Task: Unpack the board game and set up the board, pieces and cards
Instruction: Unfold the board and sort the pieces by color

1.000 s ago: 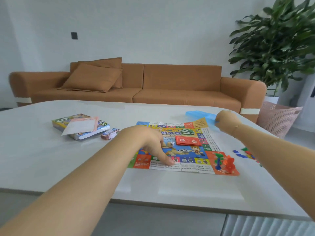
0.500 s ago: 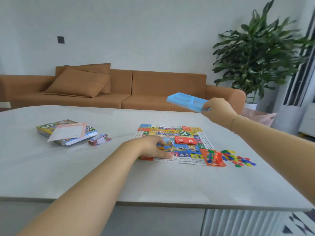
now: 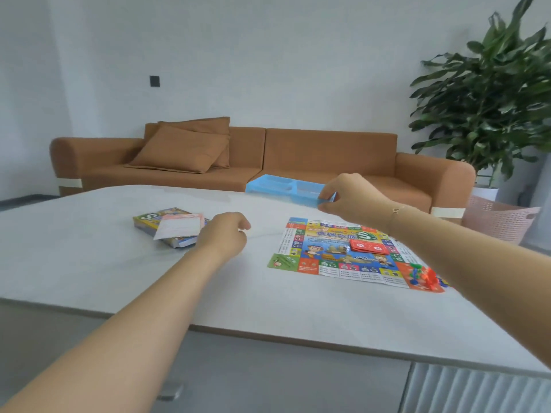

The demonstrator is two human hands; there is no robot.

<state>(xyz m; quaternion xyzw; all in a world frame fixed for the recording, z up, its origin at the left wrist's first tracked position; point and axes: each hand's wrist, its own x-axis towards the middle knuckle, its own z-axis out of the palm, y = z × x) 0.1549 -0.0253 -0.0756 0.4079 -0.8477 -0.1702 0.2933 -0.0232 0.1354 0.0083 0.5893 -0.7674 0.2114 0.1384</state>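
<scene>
The colourful paper game board [image 3: 343,251] lies flat on the white table [image 3: 119,263], right of centre. A red card stack [image 3: 368,246] rests on its middle, and red, blue and green pawns [image 3: 423,275] stand on its near right corner. My right hand [image 3: 348,196] pinches the end of a light blue plastic tray [image 3: 283,189] and holds it in the air beyond the board. My left hand [image 3: 225,234] hovers with fingers curled and holds nothing, between the board and the game box [image 3: 161,225]. A pink-edged sheet [image 3: 179,226] lies on the box.
An orange sofa [image 3: 298,156] with cushions stands behind the table. At the right are a large potted plant [image 3: 489,108] and a pink basket [image 3: 498,219]. The table's front edge [image 3: 268,332] runs across the lower view.
My left hand has lifted off the board and moved left toward the box. My right hand has carried the blue tray leftward and lower. The view has swung left.
</scene>
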